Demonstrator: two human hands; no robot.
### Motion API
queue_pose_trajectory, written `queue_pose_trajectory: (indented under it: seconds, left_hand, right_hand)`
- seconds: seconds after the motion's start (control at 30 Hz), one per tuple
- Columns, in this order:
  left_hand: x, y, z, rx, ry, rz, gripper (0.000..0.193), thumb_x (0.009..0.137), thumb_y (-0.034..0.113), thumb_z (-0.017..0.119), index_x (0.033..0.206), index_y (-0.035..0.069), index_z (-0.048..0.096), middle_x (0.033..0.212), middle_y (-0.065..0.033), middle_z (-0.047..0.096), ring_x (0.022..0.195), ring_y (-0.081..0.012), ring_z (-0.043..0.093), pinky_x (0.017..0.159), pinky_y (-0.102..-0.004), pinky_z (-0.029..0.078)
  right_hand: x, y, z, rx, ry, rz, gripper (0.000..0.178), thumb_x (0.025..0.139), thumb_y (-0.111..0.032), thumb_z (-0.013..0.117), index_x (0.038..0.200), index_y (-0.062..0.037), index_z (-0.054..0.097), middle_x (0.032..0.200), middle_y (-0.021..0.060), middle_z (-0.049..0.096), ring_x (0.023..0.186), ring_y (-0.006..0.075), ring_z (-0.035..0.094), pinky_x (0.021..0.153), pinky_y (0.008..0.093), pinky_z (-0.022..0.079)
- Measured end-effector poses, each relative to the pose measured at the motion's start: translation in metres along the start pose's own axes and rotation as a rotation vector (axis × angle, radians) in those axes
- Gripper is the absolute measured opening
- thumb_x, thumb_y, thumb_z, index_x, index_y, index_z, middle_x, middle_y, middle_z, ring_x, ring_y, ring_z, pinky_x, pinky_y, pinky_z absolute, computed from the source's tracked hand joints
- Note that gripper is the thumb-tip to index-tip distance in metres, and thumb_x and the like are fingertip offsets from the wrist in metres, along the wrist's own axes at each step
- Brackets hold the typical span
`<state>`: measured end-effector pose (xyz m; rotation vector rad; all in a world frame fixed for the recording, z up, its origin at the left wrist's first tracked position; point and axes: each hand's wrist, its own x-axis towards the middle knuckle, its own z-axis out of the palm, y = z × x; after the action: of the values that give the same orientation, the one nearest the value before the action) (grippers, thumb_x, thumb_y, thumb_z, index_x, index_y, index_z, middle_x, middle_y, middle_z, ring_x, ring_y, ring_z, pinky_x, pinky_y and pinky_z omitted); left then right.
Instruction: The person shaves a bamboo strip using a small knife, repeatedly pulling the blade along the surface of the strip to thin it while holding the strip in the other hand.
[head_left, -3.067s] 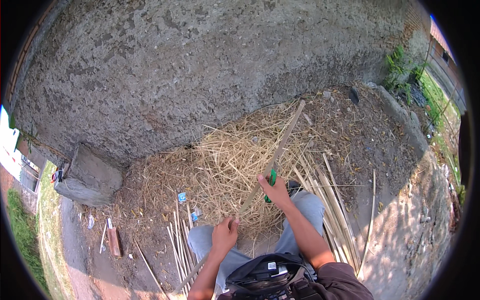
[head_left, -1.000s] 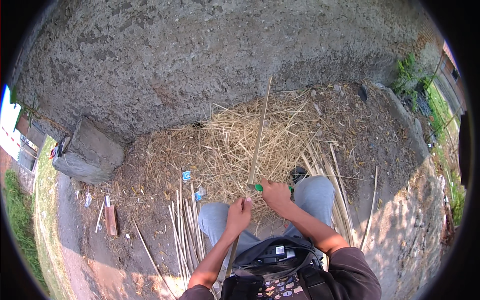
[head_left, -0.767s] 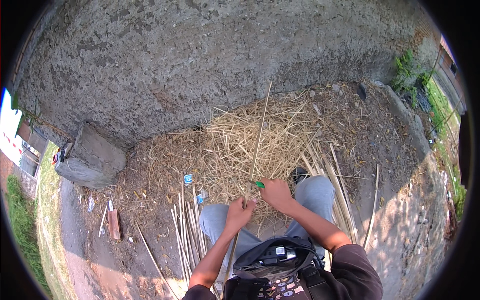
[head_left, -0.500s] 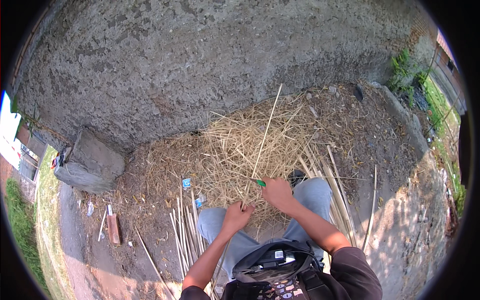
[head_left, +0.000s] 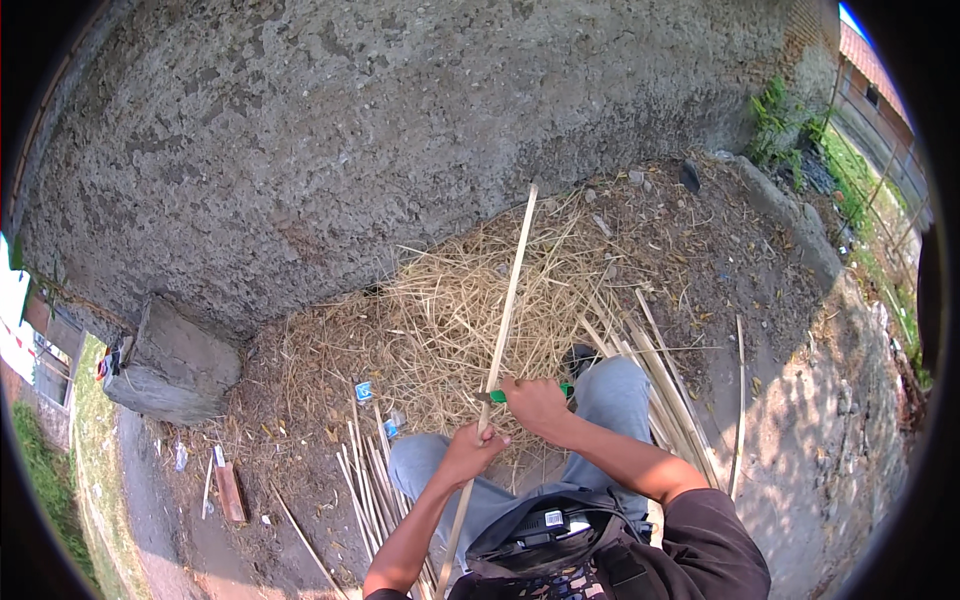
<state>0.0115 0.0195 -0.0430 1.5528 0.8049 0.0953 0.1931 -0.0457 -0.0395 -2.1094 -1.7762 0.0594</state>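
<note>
A long pale bamboo strip (head_left: 513,290) slants away from me, its far end near the wall and its lower end beside my left leg. My left hand (head_left: 472,455) is closed round it between my knees. Just above, my right hand (head_left: 538,408) grips a green-handled knife (head_left: 497,397). The knife lies across the strip; its blade is small and partly hidden, and I cannot tell how deep it touches. Under the strip spreads a heap of thin, straw-coloured shavings (head_left: 440,310).
More bamboo strips lie in bundles by my left leg (head_left: 362,490) and right leg (head_left: 665,395). A rough grey wall (head_left: 380,130) rises beyond the heap. At left stand a concrete block (head_left: 185,365) and a brown brick-like piece (head_left: 230,492). A blue packet (head_left: 363,391) lies near the shavings.
The strip has turned to show a broader face, and its top now leans less to the right. My right hand and the knife have come down and left, closer to my left hand.
</note>
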Motion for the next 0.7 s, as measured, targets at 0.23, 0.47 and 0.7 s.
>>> queue_pose_trajectory:
  seconds: [0.23, 0.47, 0.7]
  left_hand:
    - [-0.013, 0.009, 0.006, 0.141, 0.14, 0.052, 0.017, 0.078, 0.007, 0.06, 0.076, 0.007, 0.043, 0.06, -0.001, 0.045, 0.056, -0.0098, 0.04, 0.05, -0.0307, 0.035]
    - [-0.042, 0.006, 0.016, 0.25, -0.015, 0.058, 0.019, 0.08, 0.01, 0.061, 0.076, 0.007, 0.043, 0.063, 0.0012, 0.044, 0.06, -0.0105, 0.041, 0.054, -0.0302, 0.036]
    - [-0.07, 0.009, -0.004, 0.332, 0.061, 0.087, 0.018, 0.08, 0.012, 0.06, 0.076, 0.005, 0.044, 0.062, -0.0059, 0.045, 0.059, -0.0154, 0.044, 0.055, -0.0341, 0.038]
  right_hand:
    - [0.004, 0.001, 0.01, -0.111, 0.071, -0.057, 0.009, 0.081, -0.011, 0.059, 0.085, -0.0035, 0.06, 0.066, 0.0136, 0.067, 0.058, 0.0307, 0.069, 0.049, 0.0405, 0.054]
    - [0.045, 0.076, -0.022, -0.172, -0.014, 0.283, 0.011, 0.082, -0.006, 0.06, 0.091, -0.0011, 0.063, 0.074, 0.0158, 0.069, 0.069, 0.0332, 0.071, 0.057, 0.0427, 0.057]
    - [0.076, 0.085, -0.037, -0.208, 0.072, 0.294, 0.011, 0.083, -0.008, 0.059, 0.091, -0.0015, 0.064, 0.077, 0.0155, 0.07, 0.072, 0.0311, 0.072, 0.058, 0.0417, 0.057]
